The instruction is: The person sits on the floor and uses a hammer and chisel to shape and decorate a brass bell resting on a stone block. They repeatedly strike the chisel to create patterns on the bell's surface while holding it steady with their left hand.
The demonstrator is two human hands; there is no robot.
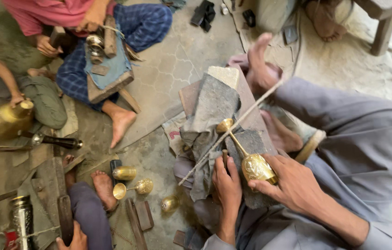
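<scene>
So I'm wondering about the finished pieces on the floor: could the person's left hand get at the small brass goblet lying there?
Probably yes. The left hand holds a small tool on the cloth-covered block, and the goblet lies on open floor to its left with nothing between, though a lean might be needed.

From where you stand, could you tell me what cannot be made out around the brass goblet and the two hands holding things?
- Head view: the tip of the tool under the left hand is hidden by its fingers.
- The far side of the brass goblet bowl is covered by the right hand.
- The engraving on the bowl is too small to read.
- Where the cord ends is hidden behind the foot.
</scene>
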